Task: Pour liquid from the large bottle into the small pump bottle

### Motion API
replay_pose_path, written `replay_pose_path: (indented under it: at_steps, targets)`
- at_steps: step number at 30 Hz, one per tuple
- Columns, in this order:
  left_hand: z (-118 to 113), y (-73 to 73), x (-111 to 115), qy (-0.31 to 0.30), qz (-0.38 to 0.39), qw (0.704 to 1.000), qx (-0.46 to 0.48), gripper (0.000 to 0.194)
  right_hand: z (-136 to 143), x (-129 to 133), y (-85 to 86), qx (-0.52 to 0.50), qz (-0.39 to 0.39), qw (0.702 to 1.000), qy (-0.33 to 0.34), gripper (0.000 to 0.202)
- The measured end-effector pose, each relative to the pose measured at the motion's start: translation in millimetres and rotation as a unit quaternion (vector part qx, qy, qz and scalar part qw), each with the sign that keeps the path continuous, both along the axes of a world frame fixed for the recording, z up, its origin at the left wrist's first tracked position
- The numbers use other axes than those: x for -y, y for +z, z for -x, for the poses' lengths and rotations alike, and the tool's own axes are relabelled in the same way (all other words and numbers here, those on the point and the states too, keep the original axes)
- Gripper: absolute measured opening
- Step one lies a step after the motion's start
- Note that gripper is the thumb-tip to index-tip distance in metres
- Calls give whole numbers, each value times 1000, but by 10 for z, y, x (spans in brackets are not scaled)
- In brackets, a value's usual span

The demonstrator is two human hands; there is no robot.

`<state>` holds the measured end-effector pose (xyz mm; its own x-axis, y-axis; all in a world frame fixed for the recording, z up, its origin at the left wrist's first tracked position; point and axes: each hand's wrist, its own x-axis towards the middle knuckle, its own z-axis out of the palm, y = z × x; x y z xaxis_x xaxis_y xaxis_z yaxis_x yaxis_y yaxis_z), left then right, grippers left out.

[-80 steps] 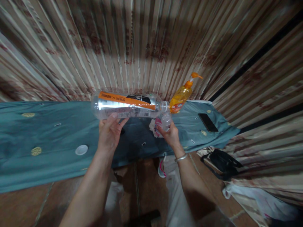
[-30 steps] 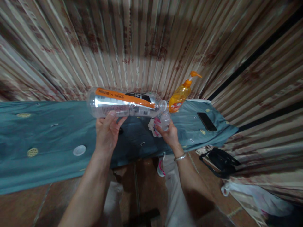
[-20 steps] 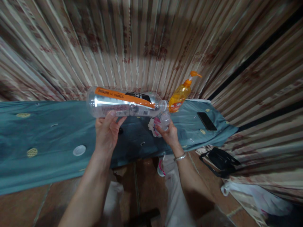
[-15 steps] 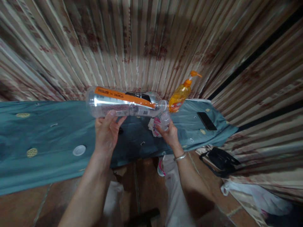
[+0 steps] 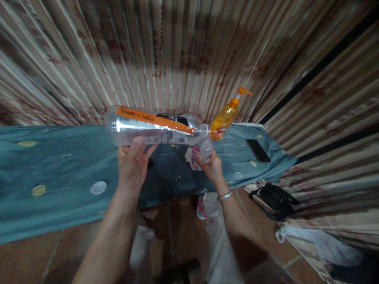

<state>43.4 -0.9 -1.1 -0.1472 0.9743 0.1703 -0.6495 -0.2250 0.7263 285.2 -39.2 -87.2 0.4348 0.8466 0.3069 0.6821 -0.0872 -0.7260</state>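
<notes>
My left hand (image 5: 133, 161) is closed around the underside of a large clear plastic bottle (image 5: 154, 126) with a silver, orange and black label. The bottle lies nearly level in the air, its neck pointing right. Below that neck, my right hand (image 5: 211, 163) grips a small clear plastic bottle (image 5: 205, 148); the two mouths are close together, and I cannot tell whether they touch. Just beyond stands an orange pump bottle (image 5: 224, 120) with yellow-orange liquid. A white and pink crumpled packet (image 5: 192, 157) shows beside my right fingers.
A teal patterned cloth (image 5: 68, 169) covers the long table. On it lie a small white lid (image 5: 98, 187) at left, a small dark object (image 5: 151, 162) and a black phone (image 5: 258, 150) at right. Pleated curtain (image 5: 177, 51) rises behind. A black bag (image 5: 276, 199) rests on the floor.
The large bottle's base end has risen very slightly. Both hands keep their grips, and the other things stay where they were.
</notes>
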Motion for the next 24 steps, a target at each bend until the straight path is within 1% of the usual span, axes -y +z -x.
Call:
replay_pose_path:
  at_steps: [8, 14, 19, 24]
  targets:
    - [12, -8, -9, -10, -7, 1000, 6, 36, -11, -10, -12, 4, 5, 1000, -3, 64]
    - [7, 1, -11, -10, -5, 1000, 18, 36, 3, -3, 26, -2, 27, 1000, -7, 65]
    - [18, -11, -18, -12, -9, 1000, 4, 34, 12, -3, 44, -12, 24, 1000, -5, 65]
    - [14, 14, -6, -10, -12, 1000, 0, 36, 4, -1, 29, -6, 23, 1000, -5, 62]
